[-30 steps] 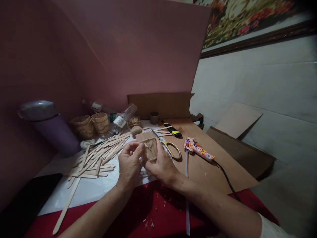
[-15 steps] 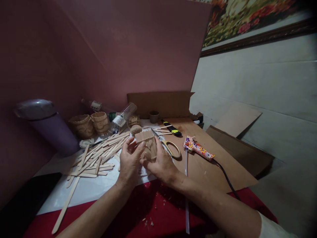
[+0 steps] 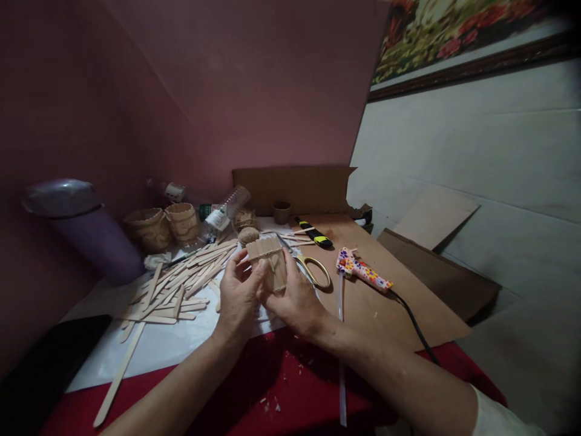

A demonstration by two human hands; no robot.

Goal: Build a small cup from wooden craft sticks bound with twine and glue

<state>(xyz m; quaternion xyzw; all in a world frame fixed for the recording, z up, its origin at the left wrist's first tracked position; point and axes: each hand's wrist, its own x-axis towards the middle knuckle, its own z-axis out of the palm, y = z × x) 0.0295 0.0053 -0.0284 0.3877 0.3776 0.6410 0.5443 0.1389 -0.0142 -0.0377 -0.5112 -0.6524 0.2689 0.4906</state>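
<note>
Pinching the stick panel (image 3: pixel 271 265) between left hand (image 3: pixel 239 297) and right hand (image 3: pixel 297 298).

Bench (image 3: pixel 408 354) is carrying a red cloth (image 3: pixel 281 381), with a white sheet (image 3: pixel 172 345) lying left and brown cardboard (image 3: pixel 385 303) lying right. Popsicle sticks (image 3: pixel 181 284) are lying scattered on the sheet. Floral glue gun (image 3: pixel 361 271) and utility knife (image 3: pixel 315 235) are resting on the cardboard, and yellow-handled scissors (image 3: pixel 313 269) are lying at the seam.

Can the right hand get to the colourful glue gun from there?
Probably yes. The glue gun lies in the open on the cardboard, near the right hand; only flat scissors lie between. But that hand holds the stick piece.
</note>
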